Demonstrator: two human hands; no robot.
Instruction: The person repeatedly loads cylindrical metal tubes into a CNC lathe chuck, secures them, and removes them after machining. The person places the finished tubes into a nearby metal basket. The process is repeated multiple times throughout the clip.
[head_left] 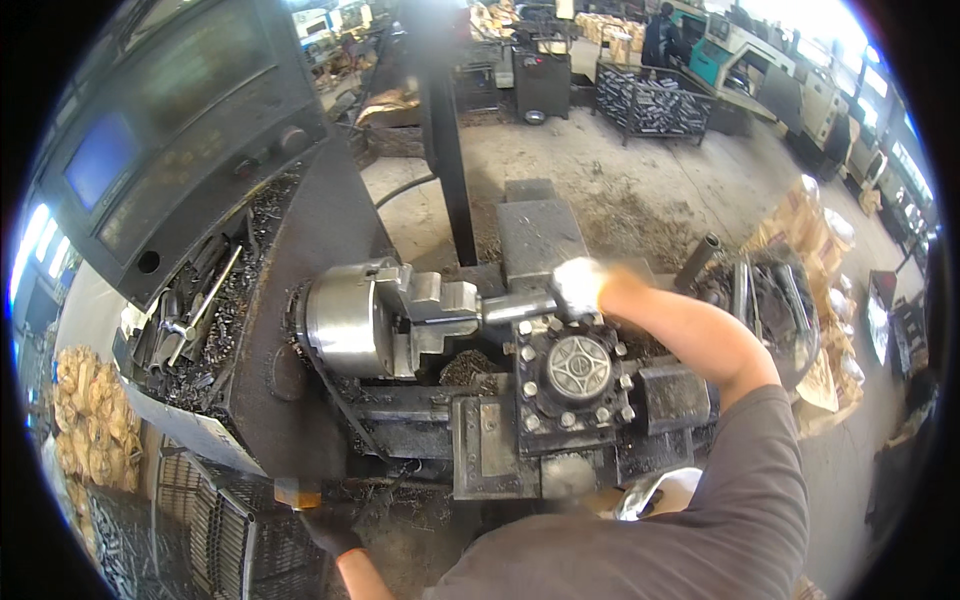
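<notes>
A metal bar [515, 308] lies level, one end between the stepped jaws of the lathe chuck [347, 318]. My right hand [580, 285], in a white glove washed out by glare, is closed around its other end, above the square tool post [578, 370] ringed with bolts. Low on the left, my left hand [333, 530] wears a dark glove and is just below a small orange block [298, 493] at the machine's front. Its fingers blend into the shadow, so whether they grip the block is unclear.
A control panel [160, 150] with a lit screen rises at left. Below it, a chip-covered ledge carries a T-handled chuck key [205, 305]. A dark post [445, 150] stands behind the chuck. Farther back are a crate of metal parts [655, 102] and a person [658, 38].
</notes>
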